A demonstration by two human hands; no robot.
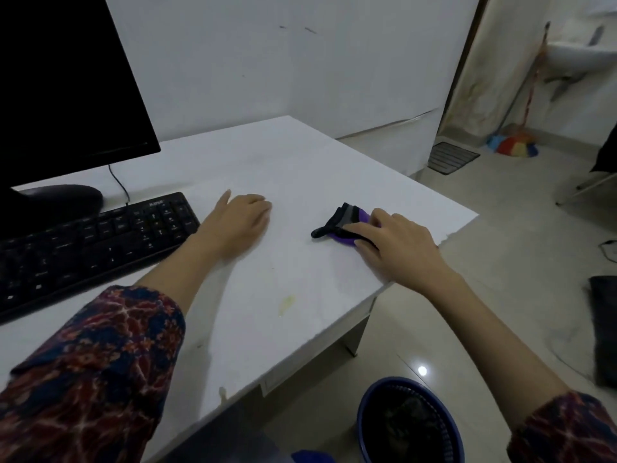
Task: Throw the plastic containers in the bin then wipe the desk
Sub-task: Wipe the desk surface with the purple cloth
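Observation:
My right hand (394,245) presses down on a small cloth (344,222), black, grey and purple, lying near the right edge of the white desk (283,162). Its fingers are spread over the cloth's right part. My left hand (238,222) rests flat, palm down, on the desk just right of the keyboard, holding nothing. A blue bin (370,409) with dark contents stands on the floor below the desk's front right corner. No plastic containers are visible on the desk. A yellowish stain (287,304) marks the desk near its front edge.
A black keyboard (90,242) and a dark monitor (66,81) fill the desk's left side. On the floor at the right are a colourful broom (516,147), a floor grate (452,158), a chair leg and a dark bag (606,329).

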